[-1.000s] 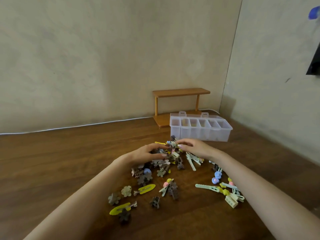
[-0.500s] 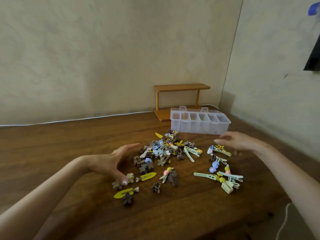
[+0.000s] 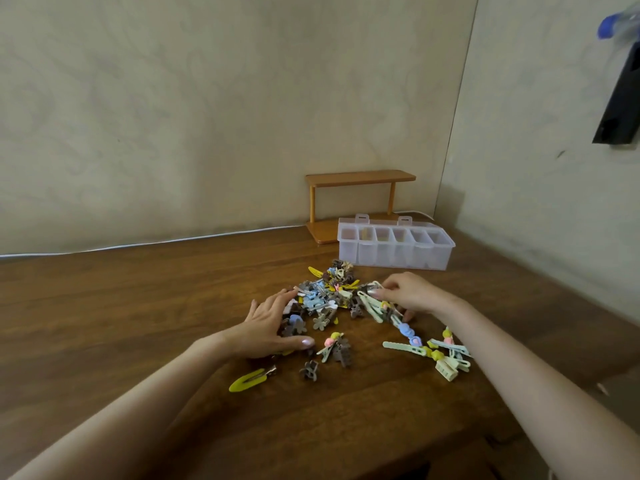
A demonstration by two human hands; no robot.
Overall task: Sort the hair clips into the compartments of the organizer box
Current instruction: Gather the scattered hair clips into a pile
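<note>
Sorting barely begun: both hands on the heap of hair clips, box seemingly empty.

The hair clips (image 3: 332, 299) lie heaped mid-table (image 3: 138, 306), with strays trailing toward 4 o'clock and a yellow clip (image 3: 251, 379) alone at 7 o'clock. The organizer box (image 3: 394, 249) sits open at 1 o'clock of the heap, close by but apart; its compartments look bare through the cloudy plastic, so by my reading every clip is left to sort. The left hand (image 3: 273, 323) rests spread and cupped on the heap's 9 o'clock edge. The right hand (image 3: 405, 294) is curled over the 3 o'clock edge, fingertips on pale green clips; whether it pinches one I cannot tell. Half a second ago both hands were drawn outward, off the heap; now they have closed in on it.
</note>
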